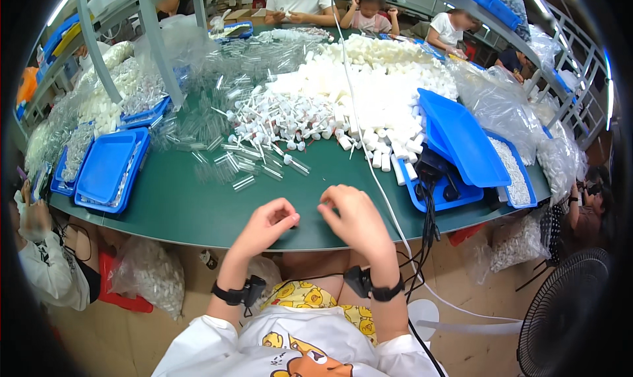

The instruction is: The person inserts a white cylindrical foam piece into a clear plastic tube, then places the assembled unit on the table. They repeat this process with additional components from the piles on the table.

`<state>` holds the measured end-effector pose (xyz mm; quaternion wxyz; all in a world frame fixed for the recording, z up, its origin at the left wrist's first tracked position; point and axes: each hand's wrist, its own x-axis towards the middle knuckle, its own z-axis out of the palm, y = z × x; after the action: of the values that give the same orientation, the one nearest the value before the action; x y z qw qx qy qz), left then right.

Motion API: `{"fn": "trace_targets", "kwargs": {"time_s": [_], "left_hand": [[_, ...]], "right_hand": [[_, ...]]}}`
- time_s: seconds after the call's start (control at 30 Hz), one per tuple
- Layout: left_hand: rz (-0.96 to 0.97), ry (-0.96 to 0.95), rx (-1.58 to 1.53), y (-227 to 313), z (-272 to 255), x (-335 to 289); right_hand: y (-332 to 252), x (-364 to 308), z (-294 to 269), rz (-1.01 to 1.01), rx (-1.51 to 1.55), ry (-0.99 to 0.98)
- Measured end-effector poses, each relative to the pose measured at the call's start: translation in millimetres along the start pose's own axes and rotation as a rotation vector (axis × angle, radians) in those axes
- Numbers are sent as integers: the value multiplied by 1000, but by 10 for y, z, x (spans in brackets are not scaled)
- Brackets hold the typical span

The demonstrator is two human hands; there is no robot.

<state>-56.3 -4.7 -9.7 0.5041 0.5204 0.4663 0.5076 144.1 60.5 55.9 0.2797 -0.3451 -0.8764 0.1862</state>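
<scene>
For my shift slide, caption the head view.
Left hand and right hand, loosely curled over a green table, facing piles of clear tubes and white cylinders.

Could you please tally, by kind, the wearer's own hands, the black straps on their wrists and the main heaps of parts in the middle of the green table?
Hands, left hand and right hand: 2
Black wrist straps: 2
Sprawling heap of clear tubes: 1
Heap of white cylinders: 1
Heap of small white stemmed parts: 1
Total: 7
</scene>
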Motion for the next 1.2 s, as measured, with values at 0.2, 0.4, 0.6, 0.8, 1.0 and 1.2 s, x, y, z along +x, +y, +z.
{"fn": "trace_targets", "kwargs": {"time_s": [0.2,0.4,0.6,0.8,1.0,1.2], "left_hand": [[20,64,-179,6,-45,-25],[16,43,-139,3,2,-22],[6,47,-185,1,-59,-47],[35,35,-202,12,-21,-44],[22,23,-164,-28,-22,-43],[1,27,-157,13,-20,-47]], "right_hand": [[330,663,-54,91,-91,-69],[613,1413,402,-21,-543,41],[674,1558,544,-185,-627,145],[636,1452,166,-328,-352,397],[1149,1407,-176,194,476,599],[1471,1158,-460,660,696,366]]}}
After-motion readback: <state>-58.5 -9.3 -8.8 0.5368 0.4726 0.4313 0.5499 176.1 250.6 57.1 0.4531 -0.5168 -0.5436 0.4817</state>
